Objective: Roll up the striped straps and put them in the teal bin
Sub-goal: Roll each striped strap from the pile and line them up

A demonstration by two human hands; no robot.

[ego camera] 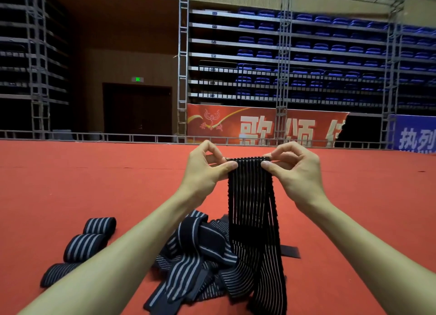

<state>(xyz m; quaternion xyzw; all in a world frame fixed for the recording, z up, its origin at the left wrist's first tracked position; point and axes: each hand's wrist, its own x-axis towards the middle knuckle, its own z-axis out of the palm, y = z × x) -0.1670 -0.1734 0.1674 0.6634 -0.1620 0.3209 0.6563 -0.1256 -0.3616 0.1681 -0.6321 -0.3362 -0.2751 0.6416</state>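
Both hands hold the strap (251,196) level at its top edge, the left hand (207,167) pinching at 9 o'clock and the right hand (293,168) at 3, its length hanging toward 6 onto the pile (195,262).

A red carpet floor (70,185) runs to a low metal rail (118,136), beyond which stand a dark doorway (138,109) under a green exit sign (137,79) at 10 o'clock and tiered blue seats (330,55) above a red banner (259,126) at 2 o'clock.
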